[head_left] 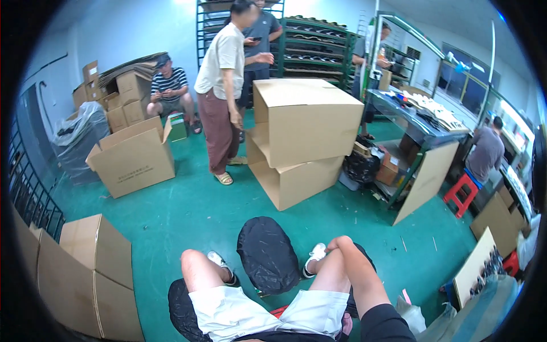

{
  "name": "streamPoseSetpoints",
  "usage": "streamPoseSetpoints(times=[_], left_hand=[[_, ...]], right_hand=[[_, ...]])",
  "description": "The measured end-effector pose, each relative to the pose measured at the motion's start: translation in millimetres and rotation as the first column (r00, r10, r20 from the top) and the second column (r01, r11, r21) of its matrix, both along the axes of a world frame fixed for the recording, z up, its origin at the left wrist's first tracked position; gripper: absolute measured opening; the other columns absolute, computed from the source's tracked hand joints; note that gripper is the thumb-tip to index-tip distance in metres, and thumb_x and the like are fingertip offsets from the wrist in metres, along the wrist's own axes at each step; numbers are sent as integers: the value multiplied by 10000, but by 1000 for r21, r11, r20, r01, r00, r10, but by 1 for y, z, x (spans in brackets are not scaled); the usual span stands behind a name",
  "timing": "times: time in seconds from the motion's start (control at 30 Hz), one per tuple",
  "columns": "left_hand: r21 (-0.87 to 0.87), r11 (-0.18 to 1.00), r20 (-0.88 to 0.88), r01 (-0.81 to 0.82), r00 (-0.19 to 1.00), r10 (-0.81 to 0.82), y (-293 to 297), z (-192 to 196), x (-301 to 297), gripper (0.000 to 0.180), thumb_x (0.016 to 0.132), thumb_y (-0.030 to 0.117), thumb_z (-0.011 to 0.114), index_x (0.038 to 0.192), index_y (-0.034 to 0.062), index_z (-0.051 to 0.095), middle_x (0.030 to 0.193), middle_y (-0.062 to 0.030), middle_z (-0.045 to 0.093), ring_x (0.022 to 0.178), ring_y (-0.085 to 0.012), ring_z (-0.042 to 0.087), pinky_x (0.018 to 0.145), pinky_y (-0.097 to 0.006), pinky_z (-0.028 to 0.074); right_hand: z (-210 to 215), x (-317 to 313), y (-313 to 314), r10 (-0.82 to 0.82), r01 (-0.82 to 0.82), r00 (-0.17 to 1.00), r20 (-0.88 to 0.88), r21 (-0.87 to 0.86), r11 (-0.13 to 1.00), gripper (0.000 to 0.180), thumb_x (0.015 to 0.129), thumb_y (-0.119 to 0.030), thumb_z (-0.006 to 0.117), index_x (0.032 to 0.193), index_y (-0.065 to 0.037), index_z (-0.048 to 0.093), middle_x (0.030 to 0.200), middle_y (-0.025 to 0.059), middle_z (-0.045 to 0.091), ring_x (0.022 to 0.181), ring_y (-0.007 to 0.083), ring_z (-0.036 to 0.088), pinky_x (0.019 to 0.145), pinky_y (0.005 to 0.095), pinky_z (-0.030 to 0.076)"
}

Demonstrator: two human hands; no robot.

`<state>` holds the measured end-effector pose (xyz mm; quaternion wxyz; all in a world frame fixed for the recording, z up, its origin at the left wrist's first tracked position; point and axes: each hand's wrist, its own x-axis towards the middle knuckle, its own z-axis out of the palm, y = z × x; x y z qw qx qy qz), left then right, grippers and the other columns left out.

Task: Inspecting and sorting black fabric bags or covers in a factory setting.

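Observation:
My right forearm runs up from the lower edge, and my right hand (337,243) rests bent over my right knee. Its fingers are too small and partly hidden to make out. My left hand is out of the picture. Between my feet stands a rounded bundle wrapped in crinkled black cover (266,255), apart from my hand. Beside my left thigh lies another black-covered shape (183,310).
Two large cardboard boxes (310,134) are stacked ahead, a person standing beside them. An opened box (139,162) stands left; tall cartons (94,279) are nearer. A worktable (407,128), a red stool (462,194) and several people are farther off.

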<state>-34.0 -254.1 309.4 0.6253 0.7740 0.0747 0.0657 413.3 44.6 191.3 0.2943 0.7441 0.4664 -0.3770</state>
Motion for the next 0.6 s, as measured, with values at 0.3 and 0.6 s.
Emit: streamPoseSetpoints(times=[0.3,0.6], left_hand=[[12,994,48,-106,993,106,-2,17,12,141,900,113,566,953,-13,599,868,-136,568,796,-279,574,718,-373,451],[-86,996,-82,28,996,-35,1,3,7,116,912,82,541,933,-29,567,844,-137,545,848,-257,555,758,-373,435]], right_hand=[[10,4,-10,-21,19,999,35,62,998,691,783,-626,636,1348,-237,550,1441,43,475,1340,227,426,1079,334,359],[20,-3,-13,-41,40,999,12,64,997,674,795,-621,623,1342,-231,557,1444,35,473,1338,217,430,1076,325,363]])
